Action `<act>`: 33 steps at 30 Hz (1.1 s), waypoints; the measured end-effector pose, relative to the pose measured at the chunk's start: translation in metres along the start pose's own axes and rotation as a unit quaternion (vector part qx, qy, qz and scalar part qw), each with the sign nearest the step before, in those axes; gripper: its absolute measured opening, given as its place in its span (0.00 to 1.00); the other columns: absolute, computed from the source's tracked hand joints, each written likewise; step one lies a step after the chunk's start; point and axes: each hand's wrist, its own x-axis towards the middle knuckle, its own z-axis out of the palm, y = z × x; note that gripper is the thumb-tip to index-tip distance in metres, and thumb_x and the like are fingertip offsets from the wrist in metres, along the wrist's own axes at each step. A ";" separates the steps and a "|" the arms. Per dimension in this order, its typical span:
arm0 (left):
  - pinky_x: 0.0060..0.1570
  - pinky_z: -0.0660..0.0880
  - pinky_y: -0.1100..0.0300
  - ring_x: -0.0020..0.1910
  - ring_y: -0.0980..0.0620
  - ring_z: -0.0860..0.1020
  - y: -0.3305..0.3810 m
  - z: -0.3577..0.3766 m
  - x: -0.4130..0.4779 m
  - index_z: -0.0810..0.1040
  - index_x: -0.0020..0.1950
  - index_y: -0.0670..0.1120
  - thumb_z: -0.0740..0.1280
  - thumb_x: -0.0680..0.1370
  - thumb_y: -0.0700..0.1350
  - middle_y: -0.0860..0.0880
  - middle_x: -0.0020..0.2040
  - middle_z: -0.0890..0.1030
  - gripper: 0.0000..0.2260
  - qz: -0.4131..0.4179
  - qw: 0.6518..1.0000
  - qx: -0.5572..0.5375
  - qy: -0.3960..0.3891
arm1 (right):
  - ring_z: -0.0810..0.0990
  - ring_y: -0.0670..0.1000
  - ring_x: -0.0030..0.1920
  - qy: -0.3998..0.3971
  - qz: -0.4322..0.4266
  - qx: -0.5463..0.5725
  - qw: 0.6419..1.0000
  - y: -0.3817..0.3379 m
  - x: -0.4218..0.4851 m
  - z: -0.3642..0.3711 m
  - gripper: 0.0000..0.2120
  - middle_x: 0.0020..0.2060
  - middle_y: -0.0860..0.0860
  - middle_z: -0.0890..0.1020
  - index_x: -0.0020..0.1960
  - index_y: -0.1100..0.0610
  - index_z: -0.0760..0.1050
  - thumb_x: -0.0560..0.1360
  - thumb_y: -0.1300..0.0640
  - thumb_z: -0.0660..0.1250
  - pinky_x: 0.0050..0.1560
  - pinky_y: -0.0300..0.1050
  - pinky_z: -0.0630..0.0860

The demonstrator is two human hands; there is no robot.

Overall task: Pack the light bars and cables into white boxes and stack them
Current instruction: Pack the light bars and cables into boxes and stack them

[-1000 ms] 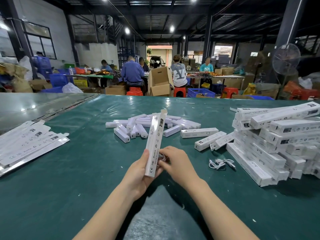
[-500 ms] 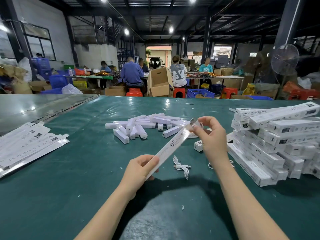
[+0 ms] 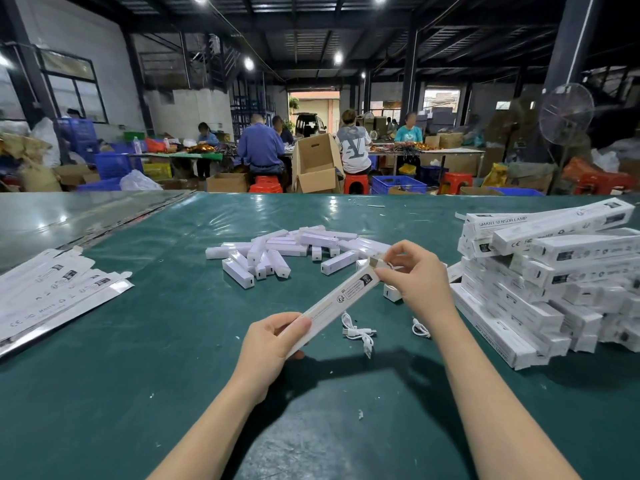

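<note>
The box (image 3: 336,303) is held clear of the counter (image 3: 138,375), slanted from near left to far right. Its near end is wrapped in the curled fingers of the left hand (image 3: 273,341), a closed grip, and the flap (image 3: 375,262) at its far end is pinched by the right hand (image 3: 415,282). What is inside cannot be seen. If the flap is pushed in crooked it could be creased or left ajar, and the contents could then slide out of the tilted box. One cable (image 3: 360,332) lies just under the box and another (image 3: 420,329) is near it, so the box could be sealed without one. Loose bars (image 3: 277,251) are heaped mid-counter, and flat boxes (image 3: 52,292) lie at the left edge. The stack (image 3: 540,271) at the right edge looks uneven and could be toppled by a careless addition. A second ago the box was held upright with the right hand at its lower end, and no cable lay beneath it.
</note>
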 end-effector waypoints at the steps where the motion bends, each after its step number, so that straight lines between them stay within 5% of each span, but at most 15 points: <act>1: 0.31 0.74 0.67 0.33 0.61 0.78 0.000 0.000 0.000 0.84 0.39 0.51 0.68 0.76 0.41 0.55 0.34 0.82 0.09 -0.002 1.000 -0.008 0.003 | 0.80 0.55 0.40 -0.004 -0.002 -0.001 1.000 -0.001 0.000 -0.001 0.08 0.40 0.56 0.82 0.36 0.55 0.73 0.69 0.63 0.71 0.45 0.48 0.75; 7: 0.30 0.74 0.68 0.32 0.61 0.79 0.002 0.004 -0.001 0.84 0.39 0.49 0.67 0.76 0.40 0.54 0.34 0.83 0.08 -0.006 1.000 -0.025 0.011 | 0.75 0.53 0.35 -0.008 -0.004 -0.035 0.999 -0.002 0.000 0.001 0.07 0.36 0.57 0.82 0.35 0.57 0.72 0.68 0.64 0.68 0.38 0.44 0.71; 13: 0.31 0.75 0.67 0.32 0.60 0.77 0.002 0.004 -0.003 0.84 0.38 0.50 0.67 0.76 0.40 0.54 0.33 0.82 0.10 -0.001 1.000 -0.024 0.004 | 0.76 0.50 0.35 -0.079 0.014 -0.015 0.997 0.000 0.005 -0.010 0.09 0.30 0.49 0.79 0.34 0.57 0.73 0.70 0.66 0.68 0.46 0.52 0.77; 16: 0.31 0.75 0.67 0.32 0.60 0.77 0.002 0.003 -0.002 0.84 0.38 0.49 0.67 0.76 0.39 0.54 0.33 0.82 0.10 -0.002 1.000 -0.026 -0.002 | 0.75 0.44 0.33 -0.128 0.015 -0.022 0.991 0.000 0.005 -0.014 0.09 0.28 0.42 0.80 0.35 0.54 0.75 0.71 0.65 0.68 0.38 0.40 0.72; 18: 0.31 0.75 0.67 0.32 0.61 0.77 0.001 0.004 -0.002 0.84 0.38 0.49 0.67 0.76 0.39 0.54 0.33 0.82 0.10 -0.003 1.000 -0.015 -0.010 | 0.73 0.45 0.33 -0.153 0.009 -0.059 0.986 0.002 0.006 -0.015 0.13 0.30 0.46 0.80 0.34 0.50 0.78 0.72 0.66 0.66 0.35 0.38 0.68; 20: 0.32 0.75 0.67 0.32 0.61 0.77 0.001 0.003 -0.001 0.84 0.38 0.49 0.67 0.76 0.39 0.55 0.33 0.81 0.10 -0.005 1.000 -0.012 -0.011 | 0.73 0.50 0.38 -0.167 0.010 -0.071 0.983 0.003 0.006 -0.011 0.12 0.36 0.54 0.80 0.38 0.51 0.80 0.73 0.65 0.65 0.41 0.45 0.70; 22: 0.31 0.75 0.67 0.32 0.61 0.77 0.001 0.002 0.001 0.84 0.40 0.48 0.66 0.76 0.39 0.55 0.33 0.81 0.08 -0.009 1.000 -0.025 -0.004 | 0.75 0.54 0.43 -0.115 -0.007 -0.031 0.993 0.003 0.005 -0.002 0.07 0.40 0.54 0.78 0.45 0.55 0.80 0.74 0.64 0.65 0.49 0.51 0.73; 25: 0.31 0.75 0.66 0.31 0.61 0.78 0.001 0.001 0.002 0.83 0.41 0.46 0.66 0.76 0.40 0.54 0.33 0.82 0.07 -0.018 0.999 -0.042 0.006 | 0.75 0.52 0.39 0.002 -0.019 0.061 0.998 0.001 0.000 0.011 0.07 0.34 0.49 0.76 0.45 0.54 0.75 0.72 0.64 0.68 0.43 0.44 0.72; 30: 0.29 0.75 0.66 0.30 0.60 0.78 0.000 0.000 0.002 0.83 0.40 0.46 0.66 0.76 0.40 0.54 0.32 0.82 0.08 -0.026 0.998 -0.060 0.010 | 0.76 0.57 0.44 -0.050 -0.062 0.019 0.997 -0.002 -0.003 0.018 0.14 0.37 0.52 0.80 0.52 0.50 0.77 0.76 0.67 0.59 0.49 0.48 0.73; 33: 0.28 0.74 0.66 0.30 0.60 0.78 0.002 0.002 0.001 0.83 0.39 0.47 0.66 0.77 0.41 0.54 0.32 0.82 0.09 -0.023 0.998 -0.051 0.001 | 0.74 0.52 0.46 -0.048 -0.052 0.032 0.997 -0.001 -0.001 0.017 0.22 0.37 0.46 0.76 0.53 0.52 0.77 0.73 0.73 0.54 0.53 0.46 0.72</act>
